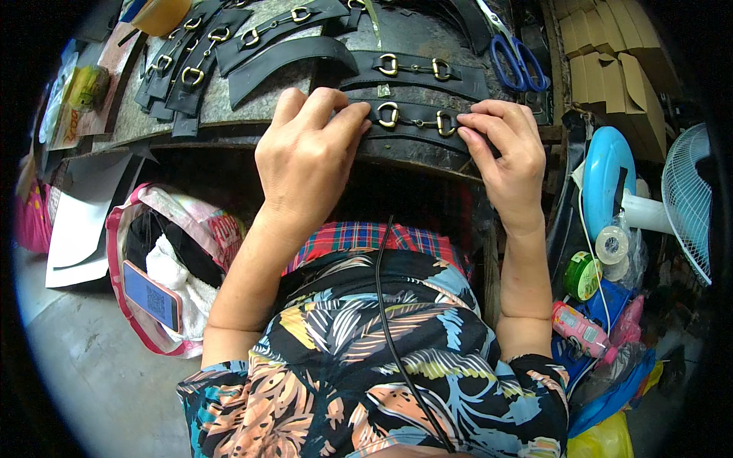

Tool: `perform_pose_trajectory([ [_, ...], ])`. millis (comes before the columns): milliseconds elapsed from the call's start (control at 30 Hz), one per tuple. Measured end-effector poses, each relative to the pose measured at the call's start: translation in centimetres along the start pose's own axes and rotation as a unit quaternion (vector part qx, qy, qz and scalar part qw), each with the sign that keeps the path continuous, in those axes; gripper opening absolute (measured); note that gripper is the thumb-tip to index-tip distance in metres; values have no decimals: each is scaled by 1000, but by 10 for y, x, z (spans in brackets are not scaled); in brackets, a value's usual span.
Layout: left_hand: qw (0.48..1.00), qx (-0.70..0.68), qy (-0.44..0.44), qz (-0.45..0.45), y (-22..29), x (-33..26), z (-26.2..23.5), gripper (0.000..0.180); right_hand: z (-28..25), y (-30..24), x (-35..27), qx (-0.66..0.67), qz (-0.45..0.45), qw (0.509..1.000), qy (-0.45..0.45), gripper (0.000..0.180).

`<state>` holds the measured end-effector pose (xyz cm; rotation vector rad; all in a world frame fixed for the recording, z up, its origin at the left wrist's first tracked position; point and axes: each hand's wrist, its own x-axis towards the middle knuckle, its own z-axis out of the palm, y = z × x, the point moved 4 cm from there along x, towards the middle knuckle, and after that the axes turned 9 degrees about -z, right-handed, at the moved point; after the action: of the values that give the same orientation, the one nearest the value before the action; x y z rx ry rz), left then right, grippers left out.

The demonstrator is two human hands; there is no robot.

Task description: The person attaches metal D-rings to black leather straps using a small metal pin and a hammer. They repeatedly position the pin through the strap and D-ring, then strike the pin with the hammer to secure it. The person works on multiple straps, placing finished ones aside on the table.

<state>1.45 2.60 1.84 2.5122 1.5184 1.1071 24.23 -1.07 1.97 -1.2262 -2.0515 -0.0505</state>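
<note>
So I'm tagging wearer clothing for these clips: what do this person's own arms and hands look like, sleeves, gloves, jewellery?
Both hands are bare: the left hand and the right hand show no gloves, and no rings or watch can be seen. The forearms are uncovered. Short sleeves of a dark top with a leaf print in orange, blue and white end near the elbows. A thin black cable runs down the chest.

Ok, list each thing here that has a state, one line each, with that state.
Left hand: fingers pressed flat on the left end of a black strap.
Right hand: fingers pinching the same strap's right end.
Black strap with brass buckle: lying flat at the bench edge, held at both ends.
Blue scissors: lying on the bench, blades closed.
Phone: screen lit, resting in an open bag.
Fan: tilted; running or not, cannot tell.
</note>
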Motion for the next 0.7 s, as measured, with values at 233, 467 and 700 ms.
perform_pose_trajectory([
  [233,1000,-11,3,-7,-4,-3,4,15,3,8,-6,47,37,998,24,16],
  [467,1000,-10,0,-3,-6,-4,4,19,6,15,-15,66,51,995,50,20],
  [700,996,-84,16,-17,-17,-6,-8,29,-5,13,0,249,114,957,92,24],
])
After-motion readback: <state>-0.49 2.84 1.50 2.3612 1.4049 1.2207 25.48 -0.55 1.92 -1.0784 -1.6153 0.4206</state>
